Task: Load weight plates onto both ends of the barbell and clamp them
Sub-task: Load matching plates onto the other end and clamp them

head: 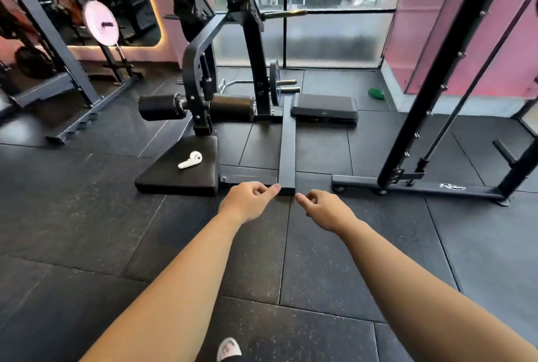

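Fingers point(260, 189) loosely curled, empty.

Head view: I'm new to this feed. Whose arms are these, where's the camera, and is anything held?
The single camera sits on the person's head, looking forward and down at a gym floor. Their left hand and right hand reach forward, fingers loosely curled, holding nothing. Ahead stands a black machine with a dark weight plate on its peg; a white earbud-shaped object lies on its pad. A pink plate is mounted far left.
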